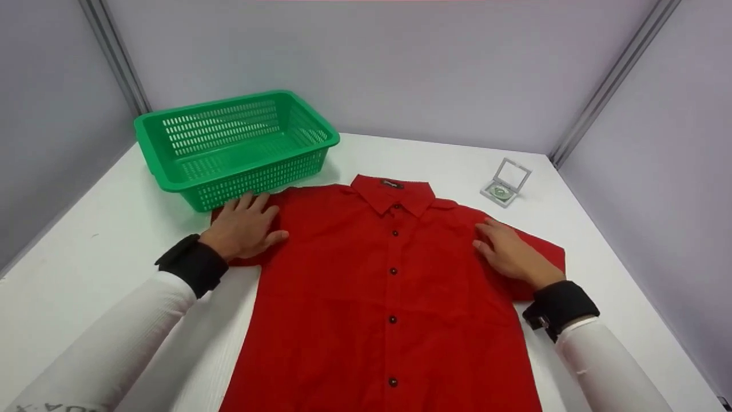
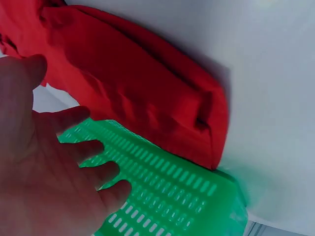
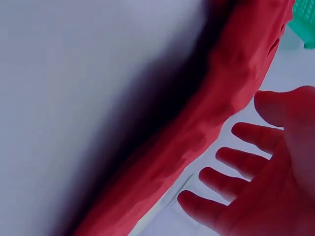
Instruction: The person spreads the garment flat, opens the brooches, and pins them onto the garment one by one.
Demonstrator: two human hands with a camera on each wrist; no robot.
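Observation:
A red short-sleeved button-up shirt (image 1: 343, 274) lies front side up on the white table, its collar toward the back wall. Over the sleeve on the left, my left hand (image 1: 243, 226) is spread, close to the green basket. The left wrist view shows its fingers (image 2: 88, 150) apart, with no cloth between them. On the other side, my right hand (image 1: 506, 249) is over the shoulder and sleeve, fingers loosely extended. In the right wrist view its fingers (image 3: 241, 160) are separated and hold nothing. Whether either palm presses the cloth cannot be told.
A green plastic basket (image 1: 251, 174) with slotted walls stands at the back left, touching or nearly touching the shirt's sleeve. At the back right is a small clear-framed case (image 1: 503, 186), its lid raised, with a round green-and-white item inside. Pale walls (image 1: 400, 68) enclose the table (image 1: 97, 240).

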